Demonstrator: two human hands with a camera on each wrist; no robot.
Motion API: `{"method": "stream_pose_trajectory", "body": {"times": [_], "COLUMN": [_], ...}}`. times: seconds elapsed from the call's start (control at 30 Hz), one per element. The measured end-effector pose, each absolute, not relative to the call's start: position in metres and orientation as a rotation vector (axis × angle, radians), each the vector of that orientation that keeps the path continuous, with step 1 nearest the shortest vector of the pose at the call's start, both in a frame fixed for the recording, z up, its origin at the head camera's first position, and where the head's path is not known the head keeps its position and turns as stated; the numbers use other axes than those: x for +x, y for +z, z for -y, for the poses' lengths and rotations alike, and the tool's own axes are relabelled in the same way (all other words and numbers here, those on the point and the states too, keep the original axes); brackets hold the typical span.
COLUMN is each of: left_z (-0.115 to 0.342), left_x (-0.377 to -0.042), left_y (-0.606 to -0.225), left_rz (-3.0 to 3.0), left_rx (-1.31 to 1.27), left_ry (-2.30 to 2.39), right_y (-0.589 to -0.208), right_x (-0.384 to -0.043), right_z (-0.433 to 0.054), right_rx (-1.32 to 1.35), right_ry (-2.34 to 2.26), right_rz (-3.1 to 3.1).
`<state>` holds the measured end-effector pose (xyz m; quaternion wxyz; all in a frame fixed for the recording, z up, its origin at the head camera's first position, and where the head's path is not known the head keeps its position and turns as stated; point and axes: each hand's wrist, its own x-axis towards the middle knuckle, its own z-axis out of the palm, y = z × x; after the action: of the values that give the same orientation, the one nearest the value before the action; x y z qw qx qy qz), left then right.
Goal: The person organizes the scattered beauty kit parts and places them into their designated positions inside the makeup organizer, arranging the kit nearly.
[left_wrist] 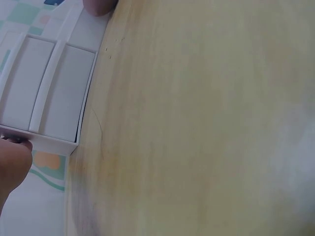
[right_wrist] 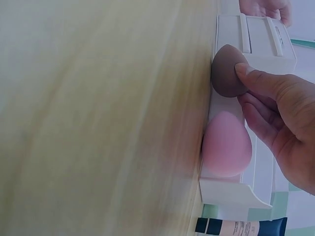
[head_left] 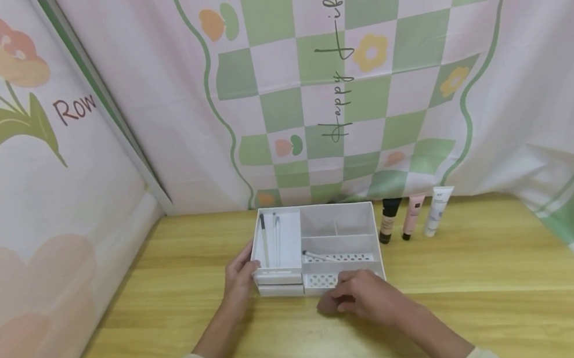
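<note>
A white desk organizer (head_left: 280,290) with two front drawers at its left stands on the table. My left hand (head_left: 236,277) grips its left side, thumb over the front corner. Between the thumb and fingers of my right hand (head_left: 370,295) is a brown egg-shaped makeup sponge (right_wrist: 228,71), at the organizer's front. A pink makeup sponge (right_wrist: 227,145) sits beside it in the right wrist view; whether inside the front compartment or before it, I cannot tell. The head view hides it. Two slim brushes (head_left: 265,239) lie in the left tray, another brush (head_left: 321,256) in a right compartment.
Right of the organizer stand a black-capped beige tube (head_left: 388,222), a pink tube (head_left: 413,217) and a white tube (head_left: 438,211). A printed curtain (head_left: 326,99) hangs behind the wooden table (head_left: 488,298), and another cloth (head_left: 49,215) borders the left.
</note>
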<state>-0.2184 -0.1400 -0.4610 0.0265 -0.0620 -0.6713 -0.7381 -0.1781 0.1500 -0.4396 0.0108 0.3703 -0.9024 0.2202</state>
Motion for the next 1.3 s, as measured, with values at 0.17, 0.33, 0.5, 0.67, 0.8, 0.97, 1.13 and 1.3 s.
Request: {"method": "stream_pose_trajectory", "body": {"times": [0.17, 0.33, 0.5, 0.67, 0.8, 0.97, 1.13, 1.3], "left_z": [0.14, 0.14, 0.139, 0.139, 0.139, 0.139, 0.14, 0.14], "left_x": [-0.219, -0.218, -0.218, -0.218, -0.218, -0.219, -0.219, -0.218], "left_y": [-0.461, -0.461, -0.46, -0.46, -0.461, -0.462, -0.462, -0.462], "left_rz": [2.077, 2.079, 2.086, 2.086, 2.079, 2.08, 2.083, 2.082], "left_rx": [-0.2, -0.2, -0.19, -0.195, -0.202, -0.21, -0.235, -0.247], "left_ry": [-2.275, -2.273, -2.269, -2.269, -2.271, -2.259, -2.253, -2.264], "right_y": [-0.441, -0.44, -0.437, -0.437, -0.435, -0.433, -0.433, -0.433], "right_x": [-0.179, -0.179, -0.178, -0.176, -0.174, -0.171, -0.169, -0.169], "right_z": [-0.151, -0.152, -0.152, -0.151, -0.149, -0.148, -0.148, -0.15], "right_rx": [1.152, 1.164, 1.17, 1.126, 1.121, 1.152, 1.165, 1.182], "right_ry": [0.69, 0.709, 0.738, 0.709, 0.649, 0.632, 0.63, 0.696], "right_rz": [2.815, 2.799, 2.796, 2.844, 2.854, 2.846, 2.819, 2.797]}}
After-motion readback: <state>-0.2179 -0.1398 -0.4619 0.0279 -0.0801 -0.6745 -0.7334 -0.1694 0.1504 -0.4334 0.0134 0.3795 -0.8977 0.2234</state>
